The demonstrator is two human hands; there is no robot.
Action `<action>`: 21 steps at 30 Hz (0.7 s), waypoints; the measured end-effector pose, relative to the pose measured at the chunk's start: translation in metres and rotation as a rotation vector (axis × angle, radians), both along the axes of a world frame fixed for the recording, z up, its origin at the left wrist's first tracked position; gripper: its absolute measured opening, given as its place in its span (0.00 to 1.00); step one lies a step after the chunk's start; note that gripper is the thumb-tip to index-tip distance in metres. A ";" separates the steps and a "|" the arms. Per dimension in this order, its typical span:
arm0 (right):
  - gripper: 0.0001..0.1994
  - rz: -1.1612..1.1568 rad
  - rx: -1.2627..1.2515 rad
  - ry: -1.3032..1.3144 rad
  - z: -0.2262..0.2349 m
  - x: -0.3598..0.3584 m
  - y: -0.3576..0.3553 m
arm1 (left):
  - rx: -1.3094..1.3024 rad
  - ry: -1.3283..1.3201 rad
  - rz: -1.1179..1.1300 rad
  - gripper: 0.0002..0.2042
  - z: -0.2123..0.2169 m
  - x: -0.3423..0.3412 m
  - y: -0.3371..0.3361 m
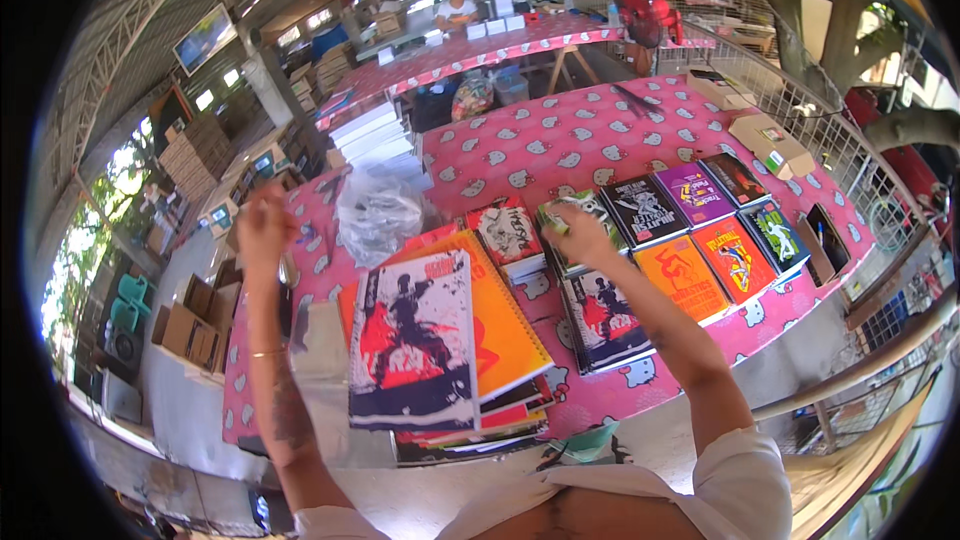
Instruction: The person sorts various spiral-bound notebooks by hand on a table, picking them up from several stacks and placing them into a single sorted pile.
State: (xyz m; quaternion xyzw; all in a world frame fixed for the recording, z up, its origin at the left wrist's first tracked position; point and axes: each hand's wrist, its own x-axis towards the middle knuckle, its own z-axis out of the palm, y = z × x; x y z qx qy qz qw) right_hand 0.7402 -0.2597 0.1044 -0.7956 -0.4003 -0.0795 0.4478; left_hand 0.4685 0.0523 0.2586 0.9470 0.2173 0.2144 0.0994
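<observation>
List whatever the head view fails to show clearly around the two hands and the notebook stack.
- Left hand: motion-blurred, so whether it grips anything is unclear.
- Right hand: lies over a green-covered notebook; grasp unclear, cover partly hidden.
- Notebook stack: the lower covers are hidden by the top notebook.
- Clear plastic bag: crumpled and glaring, contents unreadable.
- Far person at the back table: too small for detail.

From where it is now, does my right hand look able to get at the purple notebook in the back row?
Probably yes. The right hand is raised over the notebooks just left of the row, and the purple notebook lies flat and uncovered on the pink tablecloth, with nothing standing between them.
</observation>
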 end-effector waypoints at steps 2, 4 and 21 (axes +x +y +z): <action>0.28 -0.046 -0.176 -0.216 -0.067 0.015 0.038 | -0.113 0.005 0.057 0.25 -0.077 0.001 0.038; 0.29 -0.116 -0.394 -0.421 -0.113 0.002 0.071 | -0.214 0.083 0.137 0.22 -0.163 -0.011 0.056; 0.10 0.191 0.261 -0.318 0.205 -0.180 -0.047 | 0.441 -1.466 0.104 0.12 0.083 -0.083 0.058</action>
